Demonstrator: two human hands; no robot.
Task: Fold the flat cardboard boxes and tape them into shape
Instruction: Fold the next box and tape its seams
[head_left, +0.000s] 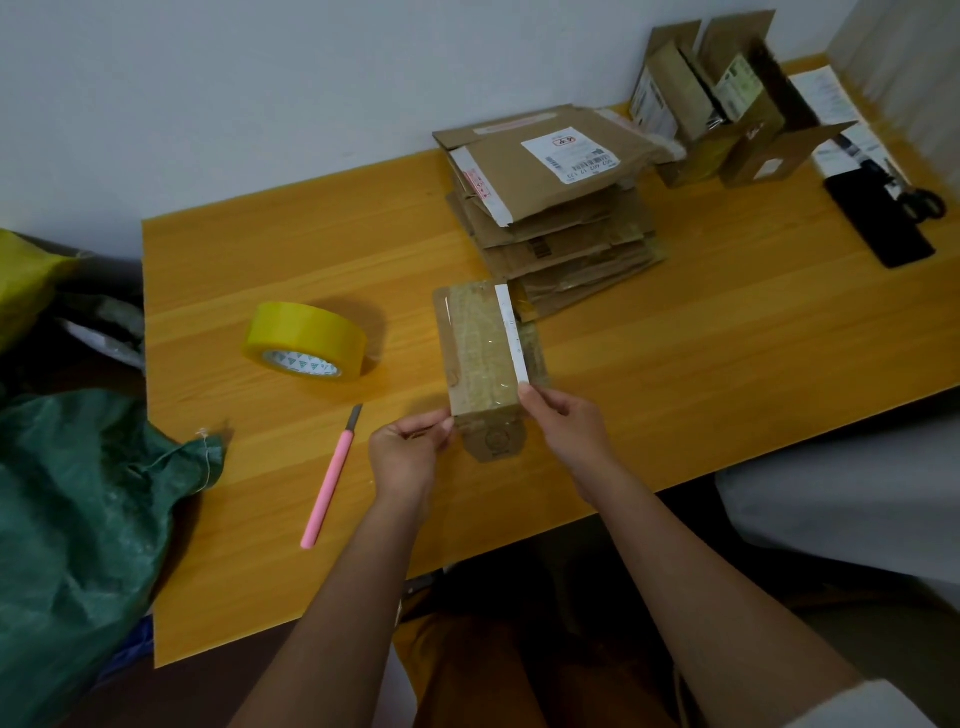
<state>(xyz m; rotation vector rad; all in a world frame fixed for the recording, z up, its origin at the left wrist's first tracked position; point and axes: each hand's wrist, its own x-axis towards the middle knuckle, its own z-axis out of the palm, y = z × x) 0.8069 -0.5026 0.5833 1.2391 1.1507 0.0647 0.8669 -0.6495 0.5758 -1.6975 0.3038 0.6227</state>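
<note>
Small flat box (485, 353) lies on the surface (727, 322) just ahead of both hands, tuck flap (493, 439) between them. Left hand (410, 452) pinches the near left corner, right hand (563, 423) pinches the near right edge w/ curled fingers, prob. to pull the sides apart & pop it open. Tape roll (304, 340) & pink knife (332, 480) sit left of left hand, within reach for sealing. Stack of flat boxes (556, 208) beyond right hand, waiting

Tape roll (305, 340) and knife (331, 480) obstruct the table's (675, 374) left.
</note>
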